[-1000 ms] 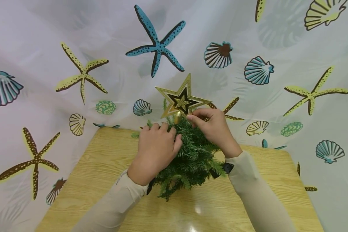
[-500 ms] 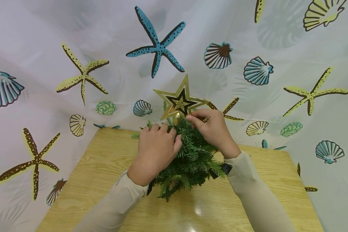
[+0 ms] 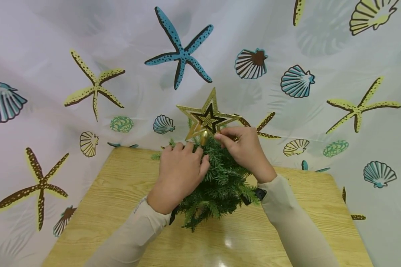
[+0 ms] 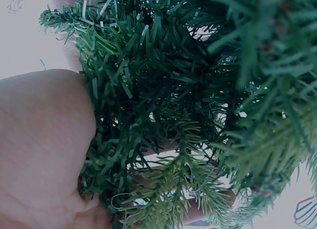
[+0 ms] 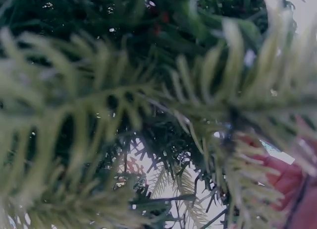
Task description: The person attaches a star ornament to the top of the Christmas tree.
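Observation:
A small artificial Christmas tree [image 3: 220, 185] stands on the table, a gold star topper [image 3: 208, 118] at its top. The star leans to the left and has a dark inner outline and a gold cone-shaped base [image 3: 204, 138]. My left hand [image 3: 178, 170] grips the upper tree from the left, fingers curled over the branches just below the cone. Through the green branches [image 4: 148, 90] in the left wrist view, parts of its fingers show behind. Thumb and forefinger of my right hand [image 3: 245, 148] pinch the star's lower right edge. Blurred branches [image 5: 99, 100] mostly hide that hand in the right wrist view.
The wood-grain table [image 3: 127, 185] reaches back to a white curtain [image 3: 127, 29] printed with starfish and shells, hanging close behind the tree. Dark straps [image 3: 261, 193] circle both wrists. Lower branches [image 3: 197, 218] spread toward the front between the forearms.
The star has tipped slightly down and to the left, with my right hand shifting a little along with it. My left hand stays in place on the tree.

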A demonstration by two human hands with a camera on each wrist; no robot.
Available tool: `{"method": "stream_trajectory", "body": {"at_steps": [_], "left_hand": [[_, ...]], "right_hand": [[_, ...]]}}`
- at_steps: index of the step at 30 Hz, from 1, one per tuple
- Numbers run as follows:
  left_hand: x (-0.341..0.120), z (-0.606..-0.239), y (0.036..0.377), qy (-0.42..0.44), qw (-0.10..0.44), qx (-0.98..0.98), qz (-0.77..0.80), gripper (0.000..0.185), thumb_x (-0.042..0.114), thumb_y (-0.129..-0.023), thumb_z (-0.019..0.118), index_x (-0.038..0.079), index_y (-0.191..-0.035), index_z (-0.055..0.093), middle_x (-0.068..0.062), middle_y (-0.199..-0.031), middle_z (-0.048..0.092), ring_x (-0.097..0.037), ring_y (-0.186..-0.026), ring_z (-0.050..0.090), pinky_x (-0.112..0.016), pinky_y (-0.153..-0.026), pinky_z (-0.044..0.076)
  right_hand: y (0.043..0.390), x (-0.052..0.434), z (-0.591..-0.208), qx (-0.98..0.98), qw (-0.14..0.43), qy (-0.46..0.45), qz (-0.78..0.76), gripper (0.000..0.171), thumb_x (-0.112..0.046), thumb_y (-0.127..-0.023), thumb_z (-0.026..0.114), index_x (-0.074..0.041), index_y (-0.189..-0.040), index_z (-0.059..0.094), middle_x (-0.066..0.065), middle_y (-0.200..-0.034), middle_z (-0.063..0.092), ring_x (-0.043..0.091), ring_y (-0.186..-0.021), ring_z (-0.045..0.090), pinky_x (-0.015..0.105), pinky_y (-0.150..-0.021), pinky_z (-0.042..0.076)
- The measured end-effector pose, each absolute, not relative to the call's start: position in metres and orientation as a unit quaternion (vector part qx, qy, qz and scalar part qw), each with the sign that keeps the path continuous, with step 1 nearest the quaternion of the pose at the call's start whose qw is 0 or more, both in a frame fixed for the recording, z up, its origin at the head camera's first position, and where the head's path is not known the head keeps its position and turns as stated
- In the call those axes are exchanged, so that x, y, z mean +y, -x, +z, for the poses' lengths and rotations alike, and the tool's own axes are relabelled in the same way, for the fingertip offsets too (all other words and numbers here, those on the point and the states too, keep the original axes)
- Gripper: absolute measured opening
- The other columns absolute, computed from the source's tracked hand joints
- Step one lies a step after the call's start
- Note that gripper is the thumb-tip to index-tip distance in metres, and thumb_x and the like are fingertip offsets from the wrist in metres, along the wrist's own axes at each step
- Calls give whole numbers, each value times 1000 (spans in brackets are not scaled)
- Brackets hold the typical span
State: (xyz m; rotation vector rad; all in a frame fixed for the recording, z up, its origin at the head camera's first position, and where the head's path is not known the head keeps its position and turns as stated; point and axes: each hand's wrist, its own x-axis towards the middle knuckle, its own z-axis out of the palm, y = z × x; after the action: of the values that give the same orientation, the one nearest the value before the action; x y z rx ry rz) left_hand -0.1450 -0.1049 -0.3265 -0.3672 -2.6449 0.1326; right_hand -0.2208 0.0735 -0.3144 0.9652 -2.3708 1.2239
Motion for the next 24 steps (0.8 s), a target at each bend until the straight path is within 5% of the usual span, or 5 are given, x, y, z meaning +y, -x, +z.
{"method": "stream_trajectory", "body": {"at_steps": [6,24], "left_hand": [[-105,-326,144,130,229,-964,43,41,43,-100,40,17,-108,72,-6,-93,65,-27,-80,61,-41,-63,48],[-106,-328,142,128,229,-964,40,41,44,-99,41,18,-113,71,-6,-95,65,-28,-82,60,-42,-64,48]], "right_hand": [[220,74,-316,-832,150,-336,415,14,-20,-91,67,-10,-86,75,-3,-68,64,8,-54,54,29,-50,42],[218,72,-319,-846,189,-344,361,18,-19,-91,67,-13,-75,72,-7,-61,61,2,-53,55,28,-52,44]]}}
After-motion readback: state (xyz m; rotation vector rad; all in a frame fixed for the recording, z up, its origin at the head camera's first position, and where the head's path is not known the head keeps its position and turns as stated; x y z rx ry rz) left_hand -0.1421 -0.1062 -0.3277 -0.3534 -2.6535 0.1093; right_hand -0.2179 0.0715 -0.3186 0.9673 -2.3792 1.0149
